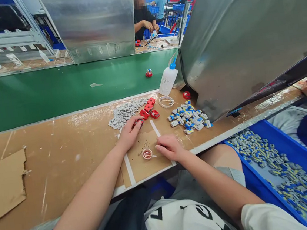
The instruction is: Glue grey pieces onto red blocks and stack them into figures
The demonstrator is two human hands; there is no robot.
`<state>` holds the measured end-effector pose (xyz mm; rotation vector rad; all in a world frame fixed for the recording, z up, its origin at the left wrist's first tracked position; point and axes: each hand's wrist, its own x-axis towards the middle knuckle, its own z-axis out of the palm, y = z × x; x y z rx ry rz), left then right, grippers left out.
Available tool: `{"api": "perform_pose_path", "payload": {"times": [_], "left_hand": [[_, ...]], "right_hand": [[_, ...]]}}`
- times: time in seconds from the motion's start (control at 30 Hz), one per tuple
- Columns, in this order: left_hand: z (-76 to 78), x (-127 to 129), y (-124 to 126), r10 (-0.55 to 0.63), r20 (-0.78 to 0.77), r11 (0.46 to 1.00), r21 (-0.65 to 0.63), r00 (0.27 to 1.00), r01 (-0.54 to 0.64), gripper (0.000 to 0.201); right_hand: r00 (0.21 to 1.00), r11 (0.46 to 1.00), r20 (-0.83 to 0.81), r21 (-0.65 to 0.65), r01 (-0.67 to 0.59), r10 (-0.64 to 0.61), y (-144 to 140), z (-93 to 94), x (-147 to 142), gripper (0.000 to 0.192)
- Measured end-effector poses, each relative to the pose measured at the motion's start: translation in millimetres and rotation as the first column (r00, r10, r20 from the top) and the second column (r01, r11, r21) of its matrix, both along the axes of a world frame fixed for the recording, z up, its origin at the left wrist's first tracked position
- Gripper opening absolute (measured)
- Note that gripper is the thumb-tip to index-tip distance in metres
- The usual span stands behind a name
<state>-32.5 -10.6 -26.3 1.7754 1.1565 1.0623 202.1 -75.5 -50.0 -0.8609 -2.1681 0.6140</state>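
Note:
My left hand (130,133) has its fingers closed round a small red toy car body (140,122), at the near end of several similar red bodies (148,107). Just left of these spreads a heap of flat grey pieces (126,112). My right hand (170,147) rests near the table's front edge with fingers curled; what they hold, if anything, is hidden. Beside its fingertips stands a small round cup (147,153) with a white stick (153,156) leaning out over its rim. A pile of blue, white and yellow toy pieces (189,117) lies to the right.
A squeeze bottle (168,79) and a tape ring (166,101) stand behind, before a green belt (69,90) carrying one red toy (148,73). Metal panels (245,44) rise at right and back. A blue bin (287,158) of pieces sits lower right; co-workers are nearby.

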Motion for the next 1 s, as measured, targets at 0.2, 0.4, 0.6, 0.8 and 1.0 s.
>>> {"api": "perform_pose_path", "payload": {"times": [0.2,0.4,0.6,0.8,1.0], "left_hand": [[-0.9,5.5,-2.9,0.096,-0.175,0.995,0.050,0.980,-0.088,0.024],[3.7,5.4,-6.7,0.046,-0.321,0.999,0.035,0.946,-0.036,0.034],[10.2,4.3,-6.9,0.017,-0.205,0.993,-0.107,0.979,-0.040,0.040],[3.1,5.3,0.9,-0.001,0.061,0.996,-0.091,0.998,0.007,0.033],[-4.1,8.3,4.4,-0.098,0.311,0.975,-0.161,0.945,0.154,0.043]], "right_hand": [[0.979,0.984,-0.097,0.000,0.178,-0.177,33.4,31.8,-10.1,0.053],[0.988,0.994,-0.116,0.035,0.103,-0.099,109.7,87.9,-59.2,0.058],[0.979,0.998,-0.198,0.039,0.053,-0.045,74.6,74.4,-54.4,0.055],[0.997,0.986,-0.019,0.150,-0.071,0.075,10.4,42.0,-12.7,0.044],[0.962,0.932,0.230,0.292,-0.214,0.149,-5.3,35.7,-19.0,0.039]]}}
